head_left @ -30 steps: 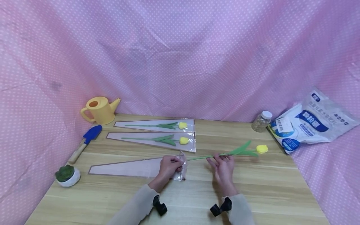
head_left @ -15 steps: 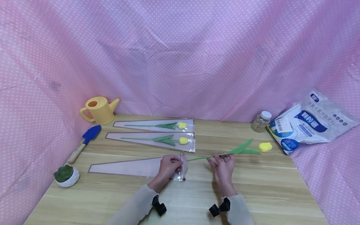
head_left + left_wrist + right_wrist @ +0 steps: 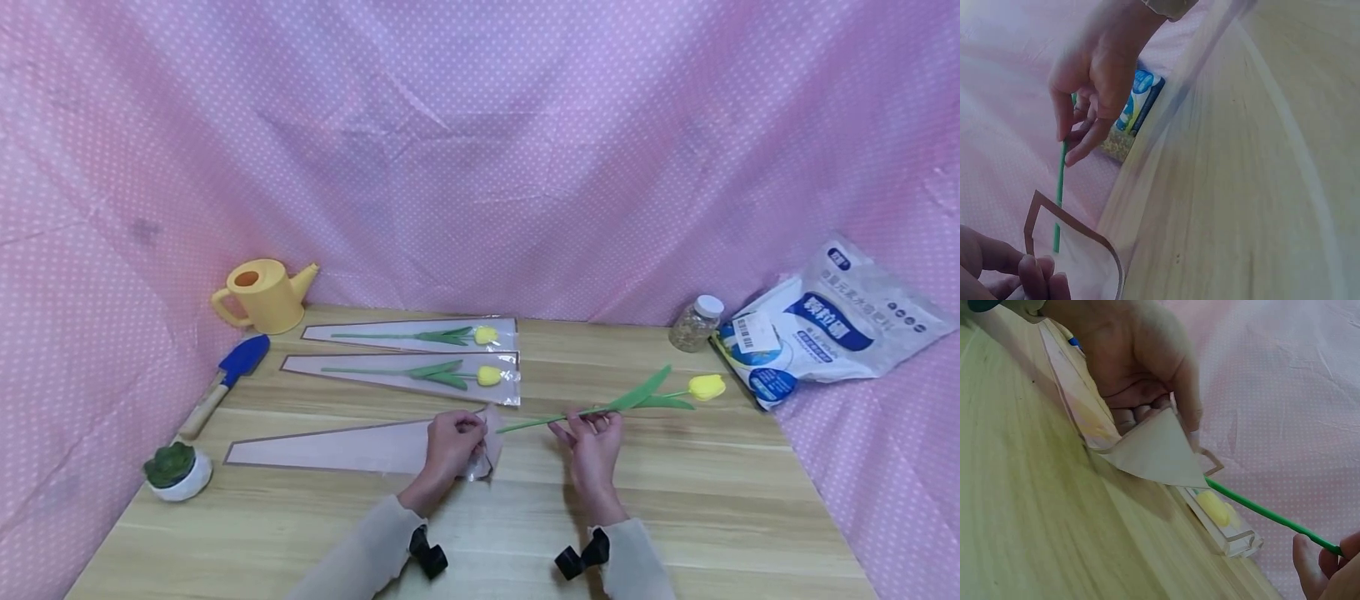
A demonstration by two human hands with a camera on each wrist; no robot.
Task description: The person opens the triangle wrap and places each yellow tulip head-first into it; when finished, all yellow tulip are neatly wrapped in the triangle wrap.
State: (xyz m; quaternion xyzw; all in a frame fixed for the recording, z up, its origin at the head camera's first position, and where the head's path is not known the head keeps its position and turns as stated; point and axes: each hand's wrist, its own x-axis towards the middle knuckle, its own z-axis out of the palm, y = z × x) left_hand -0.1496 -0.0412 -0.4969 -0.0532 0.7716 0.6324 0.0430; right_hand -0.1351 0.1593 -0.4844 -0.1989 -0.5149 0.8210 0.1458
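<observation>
My left hand (image 3: 452, 446) pinches the mouth edge of a long tapered flower sleeve (image 3: 330, 448) with a brown border, lying on the table. In the left wrist view the sleeve's mouth (image 3: 1079, 231) gapes beside the fingers. My right hand (image 3: 595, 454) holds a yellow tulip (image 3: 707, 387) by its green stem (image 3: 1272, 515), bloom to the right, leaves beyond the fingers. The stem's cut end sits at the sleeve's mouth; in the right wrist view a raised flap (image 3: 1154, 453) hides it. Behind lie two filled sleeves (image 3: 360, 363), each with a yellow tulip inside.
On the left stand a yellow watering can (image 3: 268, 296), a blue trowel (image 3: 243, 357) and a potted succulent (image 3: 180, 473). A lidded jar (image 3: 695, 325) and a white printed bag (image 3: 817, 325) are at the back right. A pink dotted curtain (image 3: 480, 167) surrounds the wooden table (image 3: 720, 500).
The tulip's bloom has swung slightly right and up. The sleeve has slid a little left, and its mouth edge has lifted and bent at my left fingers. Both hands keep their hold.
</observation>
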